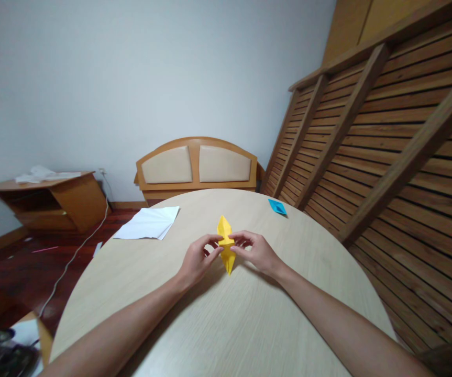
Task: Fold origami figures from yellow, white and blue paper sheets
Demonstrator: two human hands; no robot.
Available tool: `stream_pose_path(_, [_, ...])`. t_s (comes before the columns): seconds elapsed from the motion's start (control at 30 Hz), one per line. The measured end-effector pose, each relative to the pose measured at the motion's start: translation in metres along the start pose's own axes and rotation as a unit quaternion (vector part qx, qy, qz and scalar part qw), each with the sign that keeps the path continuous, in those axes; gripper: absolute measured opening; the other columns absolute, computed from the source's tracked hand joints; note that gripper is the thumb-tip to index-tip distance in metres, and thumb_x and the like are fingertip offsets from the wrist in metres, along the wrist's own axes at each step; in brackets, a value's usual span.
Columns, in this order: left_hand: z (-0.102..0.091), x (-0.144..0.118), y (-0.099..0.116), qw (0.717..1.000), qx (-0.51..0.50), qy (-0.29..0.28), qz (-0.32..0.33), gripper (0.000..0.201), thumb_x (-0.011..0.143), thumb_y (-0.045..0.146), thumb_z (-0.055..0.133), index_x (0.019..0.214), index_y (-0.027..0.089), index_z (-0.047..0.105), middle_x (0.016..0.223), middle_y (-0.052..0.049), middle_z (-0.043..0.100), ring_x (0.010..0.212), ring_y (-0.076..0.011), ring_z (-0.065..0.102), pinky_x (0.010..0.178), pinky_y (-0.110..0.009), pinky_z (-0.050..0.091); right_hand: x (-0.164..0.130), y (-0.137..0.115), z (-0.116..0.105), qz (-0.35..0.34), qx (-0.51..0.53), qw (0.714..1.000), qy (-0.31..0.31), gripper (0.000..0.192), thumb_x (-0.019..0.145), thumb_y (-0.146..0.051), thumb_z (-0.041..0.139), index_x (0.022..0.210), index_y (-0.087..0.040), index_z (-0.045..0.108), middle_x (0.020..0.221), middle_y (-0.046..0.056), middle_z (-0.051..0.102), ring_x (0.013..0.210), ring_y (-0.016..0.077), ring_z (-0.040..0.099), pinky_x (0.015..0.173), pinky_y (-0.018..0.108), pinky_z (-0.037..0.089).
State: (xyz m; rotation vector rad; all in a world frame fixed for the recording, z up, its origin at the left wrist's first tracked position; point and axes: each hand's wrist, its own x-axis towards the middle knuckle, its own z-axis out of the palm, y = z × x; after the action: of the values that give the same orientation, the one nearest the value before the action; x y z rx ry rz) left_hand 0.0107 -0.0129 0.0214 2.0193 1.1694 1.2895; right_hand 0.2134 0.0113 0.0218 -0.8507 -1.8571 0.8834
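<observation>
— Where's the fold at?
— Mid-crease: left hand and right hand pinch the yellow paper model at its waist, over the counter.
— Next?
— Probably pressing that crease flat.

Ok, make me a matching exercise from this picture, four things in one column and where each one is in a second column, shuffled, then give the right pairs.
Things:
1. yellow folded paper
2. white sheets
3. blue folded paper
4. wooden slatted frame

Places:
A. far right part of the table
B. leaning at the right of the room
C. pinched between the left hand and right hand
D. far left edge of the table

Pairs: 1-C, 2-D, 3-A, 4-B
</observation>
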Motion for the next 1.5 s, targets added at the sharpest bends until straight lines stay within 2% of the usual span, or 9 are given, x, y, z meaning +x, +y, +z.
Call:
stream_pose_path(0.2, [-0.001, -0.001, 0.0, 1.0, 0.027, -0.013, 0.004, 0.021, 0.089, 0.032, 0.06, 0.103, 0.02, 0.07, 0.1, -0.007, 0.074, 0.085, -0.0185, 0.068, 0.062, -0.024, 0.051, 0.0, -0.001, 0.0, -0.003, -0.024, 1.0, 0.008, 0.023, 0.082, -0.032, 0.068, 0.101, -0.018, 0.072, 0.088, 0.006, 0.073, 0.078, 0.0182, 0.065, 0.073, 0.033, 0.052])
stream_pose_path(0.47, [-0.001, -0.002, -0.002, 0.998, 0.057, -0.022, 0.015, 0.024, 0.092, 0.036, 0.056, 0.102, 0.021, 0.071, 0.094, -0.006, 0.075, 0.077, -0.0174, 0.068, 0.061, -0.024, 0.05, 0.0, -0.004, 0.0, -0.019, -0.04, 0.999, 0.02, 0.018, 0.083, -0.032, 0.069, 0.094, -0.018, 0.073, 0.085, 0.005, 0.073, 0.075, 0.018, 0.064, 0.07, 0.031, 0.049])
stream_pose_path(0.7, [-0.002, -0.002, -0.001, 0.991, 0.117, -0.029, 0.05, 0.024, 0.096, 0.034, 0.051, 0.097, 0.02, 0.071, 0.085, -0.005, 0.072, 0.069, -0.0147, 0.063, 0.06, -0.023, 0.049, 0.0, -0.01, -0.002, -0.079, -0.085, 0.993, 0.03, 0.015, 0.086, -0.034, 0.068, 0.087, -0.02, 0.074, 0.082, 0.005, 0.068, 0.075, 0.0171, 0.06, 0.068, 0.03, 0.047])
stream_pose_path(0.9, [-0.002, -0.002, -0.002, 0.985, 0.138, -0.008, 0.104, 0.02, 0.095, 0.031, 0.053, 0.09, 0.019, 0.068, 0.086, -0.005, 0.065, 0.074, -0.0139, 0.061, 0.056, -0.02, 0.049, -0.001, -0.01, 0.0, -0.148, -0.099, 0.983, 0.048, 0.012, 0.087, -0.031, 0.068, 0.083, -0.02, 0.071, 0.084, 0.004, 0.065, 0.08, 0.0171, 0.061, 0.074, 0.031, 0.048])
stream_pose_path(1.13, [-0.004, -0.003, 0.0, 0.975, 0.166, -0.001, 0.147, 0.02, 0.094, 0.029, 0.053, 0.088, 0.018, 0.068, 0.082, -0.005, 0.064, 0.072, -0.0138, 0.06, 0.059, -0.021, 0.05, -0.001, -0.009, 0.001, -0.169, -0.132, 0.975, 0.047, 0.008, 0.087, -0.026, 0.067, 0.082, -0.02, 0.067, 0.084, 0.003, 0.066, 0.081, 0.0176, 0.061, 0.077, 0.032, 0.047])
stream_pose_path(1.4, [-0.005, -0.003, 0.004, 0.974, 0.163, -0.012, 0.159, 0.019, 0.094, 0.023, 0.052, 0.099, 0.019, 0.07, 0.087, -0.006, 0.067, 0.076, -0.0144, 0.062, 0.058, -0.02, 0.051, -0.002, -0.013, 0.0, -0.192, -0.17, 0.966, 0.027, 0.007, 0.089, -0.027, 0.066, 0.087, -0.021, 0.069, 0.084, 0.004, 0.067, 0.083, 0.0187, 0.06, 0.078, 0.033, 0.046])
stream_pose_path(1.5, [-0.004, -0.003, 0.003, 0.977, 0.139, -0.004, 0.161, 0.019, 0.094, 0.022, 0.051, 0.097, 0.019, 0.07, 0.086, -0.006, 0.066, 0.074, -0.0137, 0.061, 0.057, -0.02, 0.051, -0.003, -0.013, 0.001, -0.191, -0.166, 0.967, 0.028, 0.006, 0.09, -0.026, 0.066, 0.09, -0.021, 0.07, 0.086, 0.004, 0.069, 0.084, 0.0188, 0.061, 0.079, 0.033, 0.047])
